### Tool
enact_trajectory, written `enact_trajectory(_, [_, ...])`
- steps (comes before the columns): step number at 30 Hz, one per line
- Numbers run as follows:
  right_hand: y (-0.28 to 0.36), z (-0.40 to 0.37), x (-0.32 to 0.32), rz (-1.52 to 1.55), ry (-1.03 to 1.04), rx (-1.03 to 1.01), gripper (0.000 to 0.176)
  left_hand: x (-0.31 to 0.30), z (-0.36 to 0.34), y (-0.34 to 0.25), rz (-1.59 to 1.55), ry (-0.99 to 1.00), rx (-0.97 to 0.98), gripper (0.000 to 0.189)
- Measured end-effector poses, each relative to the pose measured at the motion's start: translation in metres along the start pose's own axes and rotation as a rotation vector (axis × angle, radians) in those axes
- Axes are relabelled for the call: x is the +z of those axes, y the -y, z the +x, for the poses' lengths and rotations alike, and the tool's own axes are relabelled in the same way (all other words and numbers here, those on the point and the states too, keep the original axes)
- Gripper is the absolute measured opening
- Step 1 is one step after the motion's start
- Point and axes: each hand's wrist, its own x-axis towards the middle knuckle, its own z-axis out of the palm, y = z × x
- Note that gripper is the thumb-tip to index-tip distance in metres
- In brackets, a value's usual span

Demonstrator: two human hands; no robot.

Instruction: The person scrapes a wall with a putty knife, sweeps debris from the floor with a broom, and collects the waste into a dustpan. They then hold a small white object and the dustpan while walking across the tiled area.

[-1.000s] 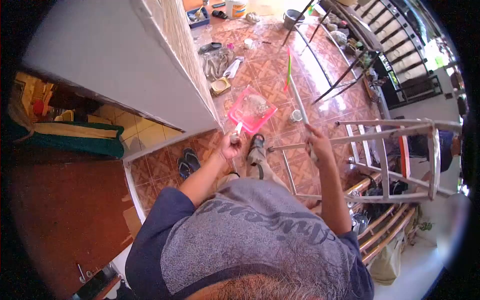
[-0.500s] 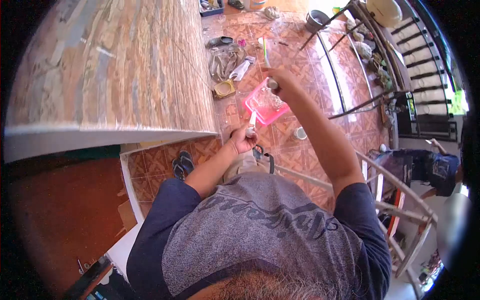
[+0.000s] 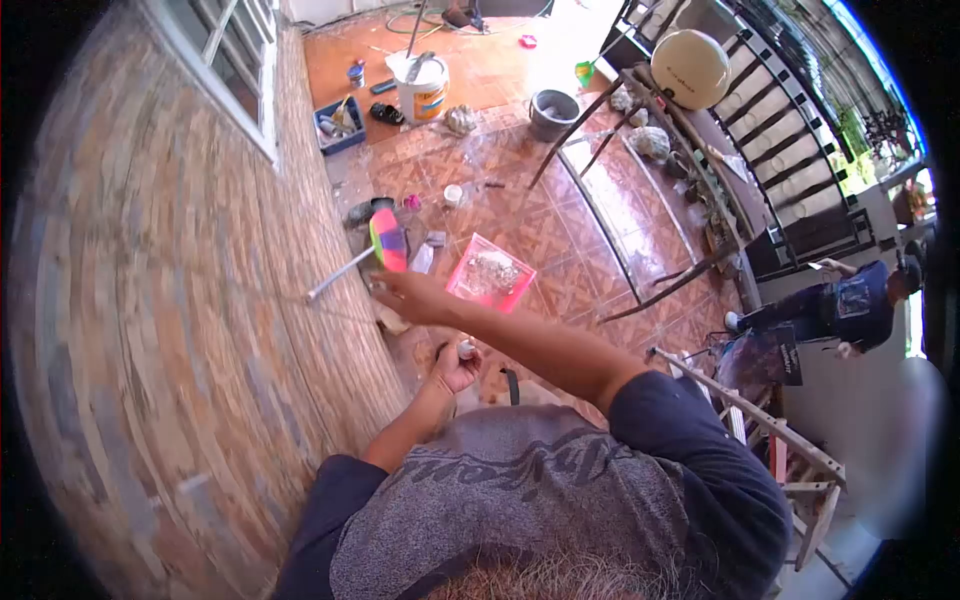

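My right hand (image 3: 400,297) is stretched toward the stone-patterned wall, its fingers closed around a tool with a pink, green and purple part (image 3: 390,240) and a thin white rod (image 3: 340,275). The rod's tip is by the wall; whether it touches cannot be made out. My left hand (image 3: 458,372), low in front of my body, is closed on a small white object (image 3: 466,349), mostly hidden by the fingers. Beyond both hands lies a pink tray (image 3: 528,287) holding whitish, lumpy material.
The wall (image 3: 200,300) rises on my left. Farther off are a white bucket (image 3: 410,100), a blue crate (image 3: 345,145) and a grey bucket (image 3: 553,118). A wooden ladder (image 3: 760,425) stands to my right, with another person (image 3: 860,300) beyond it.
My right hand has swung left from above the tray to the wall with the tool. My left hand has moved left and back, away from the tray. The view has shifted, showing more wall.
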Motion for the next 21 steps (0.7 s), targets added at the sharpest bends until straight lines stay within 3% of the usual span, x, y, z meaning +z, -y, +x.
enact_trajectory(1, [-0.016, -0.017, -0.018, -0.040, -0.101, -0.072, 0.043, 0.010, 0.008, -0.009, 0.011, 0.008, -0.004, 0.018])
enact_trajectory(2, [-0.022, -0.038, -0.044, 0.087, -0.095, 0.091, 0.042, 0.021, 0.017, -0.018, 0.018, -0.021, 0.022, 0.018])
enact_trajectory(3, [-0.073, -0.050, -0.060, 0.395, -0.128, 0.127, 0.039, 0.034, 0.027, -0.028, 0.025, -0.050, 0.050, 0.019])
enact_trajectory(4, [-0.121, -0.068, -0.072, 0.050, -0.337, -0.053, 0.038, 0.047, 0.035, -0.037, 0.034, -0.051, 0.046, 0.019])
enact_trajectory(5, [-0.087, -0.100, -0.120, 0.537, -0.226, 0.448, 0.037, 0.060, 0.041, -0.047, 0.010, -0.008, 0.009, 0.016])
enact_trajectory(6, [-0.100, -0.125, -0.133, 0.111, -0.387, 0.286, 0.036, 0.075, 0.047, -0.057, -0.012, 0.034, -0.028, 0.015])
enact_trajectory(7, [-0.147, -0.149, -0.150, -0.195, -0.404, 0.256, 0.035, 0.090, 0.057, -0.068, -0.035, 0.078, -0.065, 0.015])
enact_trajectory(9, [-0.177, -0.195, -0.181, 0.294, -0.620, 0.648, 0.032, 0.104, 0.090, -0.087, -0.120, 0.105, -0.083, 0.015])
enact_trajectory(11, [-0.141, -0.208, -0.212, 0.128, -0.737, 0.947, 0.029, 0.129, 0.109, -0.097, -0.160, 0.135, -0.067, 0.015])
enact_trajectory(12, [-0.165, -0.218, -0.217, 0.135, -0.744, 0.952, 0.029, 0.145, 0.121, -0.105, -0.105, 0.128, -0.033, 0.014])
enact_trajectory(14, [-0.220, -0.235, -0.228, -0.304, -0.657, 0.759, 0.031, 0.179, 0.135, -0.113, -0.073, 0.132, -0.013, 0.013])
enact_trajectory(15, [-0.227, -0.227, -0.244, -0.303, -0.687, 0.758, 0.031, 0.201, 0.146, -0.113, -0.050, 0.144, 0.009, 0.011])
enact_trajectory(17, [-0.232, -0.201, -0.253, -0.452, -0.509, 0.610, 0.033, 0.235, 0.165, -0.113, -0.109, 0.086, -0.045, 0.009])
enact_trajectory(19, [-0.168, -0.152, -0.293, -0.250, -0.400, 0.616, 0.035, 0.254, 0.189, -0.118, -0.129, 0.170, 0.040, 0.011])
enact_trajectory(21, [-0.202, -0.114, -0.308, -0.350, -0.338, 0.565, 0.032, 0.276, 0.211, -0.126, -0.092, 0.173, 0.064, 0.020])
